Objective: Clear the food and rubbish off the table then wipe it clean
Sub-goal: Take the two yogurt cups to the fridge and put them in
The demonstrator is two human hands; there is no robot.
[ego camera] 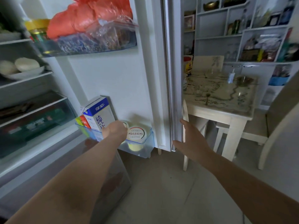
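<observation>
Left grip (114, 129) (closure untellable) is set in clear plastic door bin (145, 147); right grip (192, 143) spread; patterned stone surface (218, 97) judged uncleared, unwiped.

Orange bag (84, 18) crammed in upper door bin (53, 51); pale buns (26, 64) on a plate (27, 74) inside; cluttered wall shelves (218, 36) beyond.

At left, fridge shelves (24, 82), with a plate (27, 74) on the middle one. On the inside of the open door (113, 78), upper bin (90, 47) holding a jar (38, 32) at left and bags (90, 18) to its right. Below, lower bin (145, 148) holding a carton (98, 113) at left and a cup (135, 135) at right, left grip (115, 129) between them. Right of the door edge, right grip (192, 141); behind it the tabletop (218, 94), wall shelves (226, 29) further behind, a chair (275, 126) at far right.
</observation>
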